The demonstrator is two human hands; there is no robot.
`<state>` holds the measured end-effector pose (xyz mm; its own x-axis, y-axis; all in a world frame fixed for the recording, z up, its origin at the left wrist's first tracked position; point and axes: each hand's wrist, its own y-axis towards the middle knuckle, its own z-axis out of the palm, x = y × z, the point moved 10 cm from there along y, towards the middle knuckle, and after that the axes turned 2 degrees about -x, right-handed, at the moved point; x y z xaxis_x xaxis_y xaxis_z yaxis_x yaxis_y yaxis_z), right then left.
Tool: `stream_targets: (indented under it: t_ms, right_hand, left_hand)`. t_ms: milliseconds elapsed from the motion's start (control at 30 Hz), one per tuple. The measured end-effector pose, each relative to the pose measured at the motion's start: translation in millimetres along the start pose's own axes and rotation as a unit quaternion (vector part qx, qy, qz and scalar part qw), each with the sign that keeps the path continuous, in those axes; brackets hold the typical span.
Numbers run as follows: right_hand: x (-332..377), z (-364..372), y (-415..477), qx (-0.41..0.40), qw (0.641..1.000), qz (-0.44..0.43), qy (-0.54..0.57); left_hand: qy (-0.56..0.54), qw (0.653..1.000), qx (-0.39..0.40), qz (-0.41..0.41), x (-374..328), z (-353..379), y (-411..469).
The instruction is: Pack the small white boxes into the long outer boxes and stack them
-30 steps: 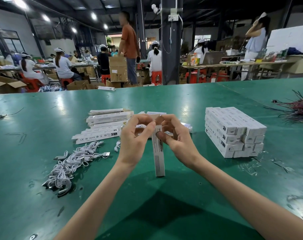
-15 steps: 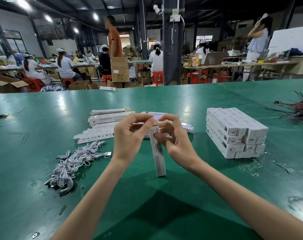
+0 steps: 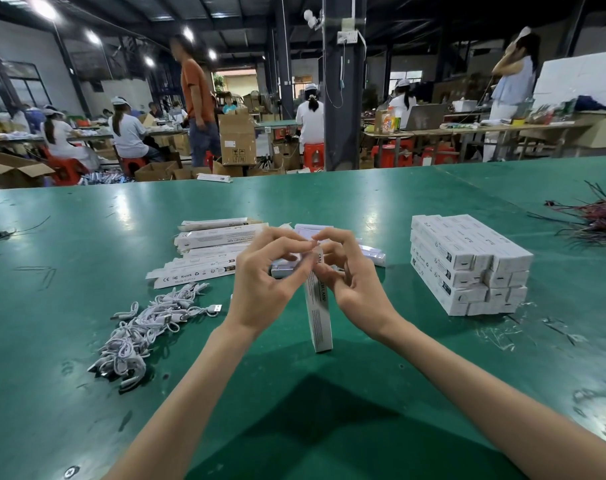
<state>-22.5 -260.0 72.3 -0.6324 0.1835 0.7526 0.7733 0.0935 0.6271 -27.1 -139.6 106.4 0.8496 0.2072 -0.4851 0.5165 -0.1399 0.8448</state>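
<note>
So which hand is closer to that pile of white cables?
Left. The left hand is just right of the pile of white cables; the right hand is farther right, past the upright box.

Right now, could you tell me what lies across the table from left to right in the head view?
White cable pile, flat outer boxes, upright long box, stack of packed boxes, tangle of wires.

Ceiling lamps (image 3: 43, 6) blown out, hall bkgd dim. Glare patches (image 3: 121, 206) on green table (image 3: 35, 306), far side. Soft shadow (image 3: 312, 410) at near edge. In focus: left hand (image 3: 263, 292), right hand (image 3: 357, 289); bkgd ppl (image 3: 125, 133) blurred; edges bowed.
</note>
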Motion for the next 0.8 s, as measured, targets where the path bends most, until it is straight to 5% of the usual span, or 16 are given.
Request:
stream_targets:
  t_ms: [300,433,600,800]
  right_hand:
    - [8,-13,7,0.003,0.997,-0.025,-0.067]
    - [27,-55,23,-0.086,0.986,-0.073,-0.120]
    - [38,-155,30,-0.284,0.917,-0.095,-0.263]
    - [-14,-264,-4,-0.406,0.820,0.111,-0.389]
  left_hand:
    - [0.081,0.994,0.054,0.043,24,25,-27]
    - [0.110,0.994,0.022,0.005,43,17,-31]
    - [0.162,0.985,0.035,0.055,40,22,-30]
    - [0.183,0.981,0.041,0.042,46,24,-31]
